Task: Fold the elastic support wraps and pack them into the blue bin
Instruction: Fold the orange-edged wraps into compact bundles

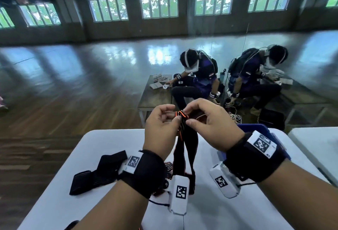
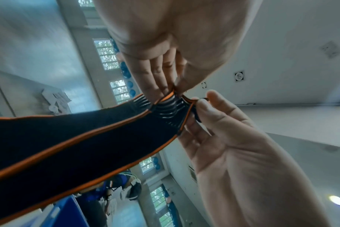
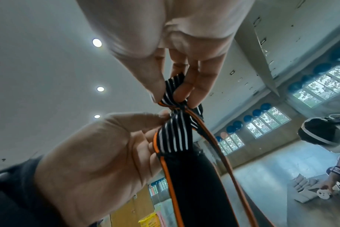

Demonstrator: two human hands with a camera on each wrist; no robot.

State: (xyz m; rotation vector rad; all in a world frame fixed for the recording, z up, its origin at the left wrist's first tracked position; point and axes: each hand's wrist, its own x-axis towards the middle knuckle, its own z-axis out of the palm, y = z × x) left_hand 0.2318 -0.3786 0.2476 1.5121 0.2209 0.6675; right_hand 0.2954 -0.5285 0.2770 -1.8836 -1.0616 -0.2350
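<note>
A black elastic wrap [image 1: 184,149] with orange edging and a white-striped end hangs from both hands above the white table [image 1: 102,143]. My left hand [image 1: 174,114] pinches its top end, and my right hand [image 1: 187,116] pinches the same end right beside it. In the left wrist view the left hand [image 2: 165,90] and right hand [image 2: 202,99] hold the striped end of the wrap [image 2: 87,145]. The right wrist view shows the right hand [image 3: 175,95] and left hand [image 3: 165,116] gripping the bunched stripes of the wrap [image 3: 194,184]. The blue bin [image 1: 254,129] stands behind my right wrist.
A second black wrap [image 1: 98,173] lies on the table's left part, and a striped piece [image 1: 168,167] shows under my left wrist. Another white table [image 1: 314,143] stands at the right. Beyond the far edge a person [image 1: 199,76] sits at a wooden bench [image 1: 155,99].
</note>
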